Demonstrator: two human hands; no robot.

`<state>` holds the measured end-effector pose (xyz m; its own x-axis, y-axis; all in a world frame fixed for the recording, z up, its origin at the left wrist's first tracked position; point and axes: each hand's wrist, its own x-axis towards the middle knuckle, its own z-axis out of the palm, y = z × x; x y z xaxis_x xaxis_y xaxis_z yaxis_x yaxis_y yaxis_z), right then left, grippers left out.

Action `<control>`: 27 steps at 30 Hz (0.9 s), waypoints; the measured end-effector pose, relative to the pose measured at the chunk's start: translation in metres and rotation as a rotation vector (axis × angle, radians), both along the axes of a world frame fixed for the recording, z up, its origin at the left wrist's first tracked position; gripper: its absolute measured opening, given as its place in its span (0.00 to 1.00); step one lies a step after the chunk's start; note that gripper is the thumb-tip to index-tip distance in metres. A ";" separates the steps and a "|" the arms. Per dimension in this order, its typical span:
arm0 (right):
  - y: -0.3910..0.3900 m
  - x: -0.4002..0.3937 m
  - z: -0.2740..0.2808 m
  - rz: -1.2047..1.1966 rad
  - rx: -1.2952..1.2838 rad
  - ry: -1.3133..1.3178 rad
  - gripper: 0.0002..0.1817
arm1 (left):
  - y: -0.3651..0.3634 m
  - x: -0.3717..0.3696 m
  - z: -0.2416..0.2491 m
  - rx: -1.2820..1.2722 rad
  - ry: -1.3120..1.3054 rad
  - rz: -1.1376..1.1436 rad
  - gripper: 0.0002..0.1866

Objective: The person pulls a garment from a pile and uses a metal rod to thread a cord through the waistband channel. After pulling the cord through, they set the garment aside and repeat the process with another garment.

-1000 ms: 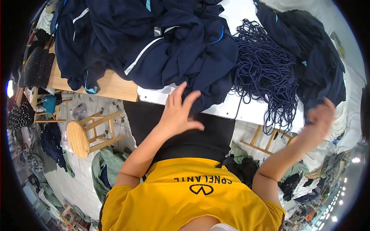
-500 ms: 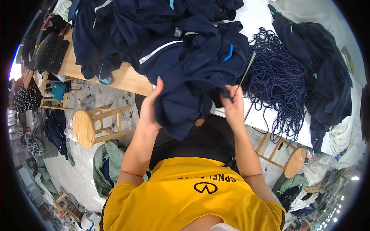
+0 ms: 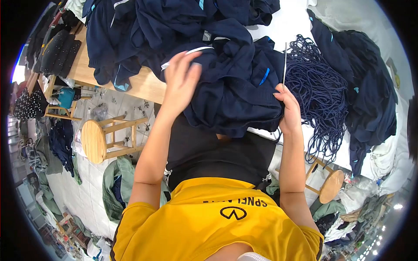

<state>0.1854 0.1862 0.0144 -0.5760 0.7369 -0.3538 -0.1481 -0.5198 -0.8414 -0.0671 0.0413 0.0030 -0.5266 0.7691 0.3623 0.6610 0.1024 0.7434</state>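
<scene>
A dark navy garment [image 3: 235, 100] with ribbed edging hangs over the table's near edge, bunched up in front of me. My left hand [image 3: 182, 80] is raised over its left part, fingers apart and slightly blurred, by a white strip [image 3: 200, 50]. At the garment's right edge my right hand [image 3: 288, 106] is closed, with a thin metal rod [image 3: 285, 65] standing up from between thumb and fingers. The garment's right edge lies right against that hand. A bright blue tag [image 3: 264, 76] shows on the cloth.
More navy garments [image 3: 152, 30] are heaped across the table behind. Right of my hand lies a tangle of navy cords [image 3: 315, 87], with dark clothing [image 3: 370, 78] beyond. Wooden stools stand on the floor at left [image 3: 93, 141] and right [image 3: 332, 186]. Green cloth [image 3: 115, 187] lies below the left stool.
My left hand has let go of the garment and lifted up and to the right. My right hand has moved right with the rod, now more upright. The garment lies flatter and more spread.
</scene>
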 end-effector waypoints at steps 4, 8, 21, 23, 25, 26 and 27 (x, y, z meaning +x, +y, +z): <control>-0.001 -0.001 0.011 0.087 0.080 0.060 0.05 | 0.032 0.023 0.027 -0.002 0.296 -0.455 0.25; 0.005 0.006 0.024 0.082 0.212 0.103 0.03 | 0.056 0.027 0.029 -0.404 -0.269 -0.755 0.15; -0.020 0.045 0.075 0.363 0.989 -0.568 0.21 | 0.040 0.017 0.035 -0.288 -0.929 -0.558 0.12; -0.021 0.050 0.069 0.318 0.997 -0.476 0.20 | 0.037 0.018 0.042 -0.288 -0.959 -0.547 0.12; -0.020 0.051 0.072 0.330 1.072 -0.593 0.19 | 0.036 0.017 0.036 -0.315 -0.910 -0.550 0.12; -0.023 0.048 0.073 0.319 1.107 -0.627 0.19 | 0.036 0.017 0.034 -0.328 -0.883 -0.556 0.12; -0.024 0.047 0.073 0.307 1.142 -0.662 0.19 | 0.036 0.017 0.036 -0.332 -0.878 -0.560 0.12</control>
